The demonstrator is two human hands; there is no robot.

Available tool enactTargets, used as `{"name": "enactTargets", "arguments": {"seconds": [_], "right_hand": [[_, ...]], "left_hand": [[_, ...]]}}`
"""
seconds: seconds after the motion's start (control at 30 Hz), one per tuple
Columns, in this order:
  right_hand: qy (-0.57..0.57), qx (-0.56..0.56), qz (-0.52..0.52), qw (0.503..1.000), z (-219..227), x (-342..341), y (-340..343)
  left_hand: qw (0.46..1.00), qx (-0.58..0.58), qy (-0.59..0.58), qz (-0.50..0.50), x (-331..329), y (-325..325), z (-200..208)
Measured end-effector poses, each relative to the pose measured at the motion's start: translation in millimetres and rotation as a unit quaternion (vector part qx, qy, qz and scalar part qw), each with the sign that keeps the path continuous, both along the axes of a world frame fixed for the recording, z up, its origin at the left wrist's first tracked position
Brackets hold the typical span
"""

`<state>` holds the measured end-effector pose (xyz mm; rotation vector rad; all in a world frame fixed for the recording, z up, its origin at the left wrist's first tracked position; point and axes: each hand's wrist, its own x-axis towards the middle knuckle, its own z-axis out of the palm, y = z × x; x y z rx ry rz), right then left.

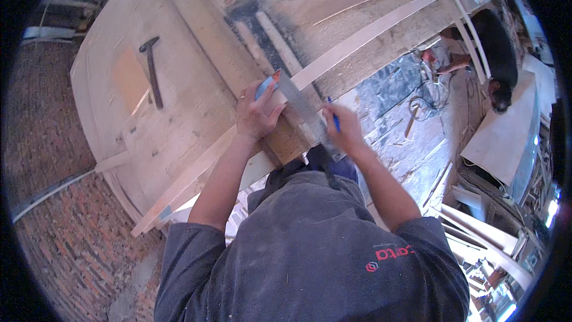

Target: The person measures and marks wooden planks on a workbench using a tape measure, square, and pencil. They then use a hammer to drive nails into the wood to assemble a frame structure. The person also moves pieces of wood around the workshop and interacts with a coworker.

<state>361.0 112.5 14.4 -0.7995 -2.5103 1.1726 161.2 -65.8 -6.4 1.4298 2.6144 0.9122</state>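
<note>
Two-handed, apparently working with a pen — holding a light-blue piece (pixel 266 87) in the half-curled left hand (pixel 255 112), over the long pale strip (pixel 339 56) lying slantwise across the worktable (pixel 185 119); gripping a blue pen (pixel 335 119) in the nearly closed right hand (pixel 345 131), just beside the grey metal bar (pixel 298 102). Not showing clearly whether touching or hovering at the pen's tip. For a clean mark, probably calling for pressing the strip flat, steadying the left wrist, stroking lightly once — and holding one constant slant throughout.
</note>
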Motion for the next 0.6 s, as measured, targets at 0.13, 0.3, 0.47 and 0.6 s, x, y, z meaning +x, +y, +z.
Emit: {"name": "enactTargets", "arguments": {"seconds": [0.13,0.3,0.47,0.6], "right_hand": [[-0.058,-0.006,-0.008,0.998,-20.1,45.1,-26.0],[-0.063,0.002,-0.025,0.998,-4.6,47.6,-32.9],[-0.015,0.02,0.01,1.0,36.9,55.5,14.6],[0.039,0.027,0.024,0.999,45.4,87.6,66.0]], "left_hand": [[1.0,0.019,-0.004,-0.016,-1.8,1.1,-7.6],[0.998,0.041,0.031,-0.023,-3.6,1.8,-6.9],[0.996,0.061,-0.042,0.046,13.8,23.0,37.7],[0.988,0.076,-0.115,0.068,38.1,62.9,68.5]]}}
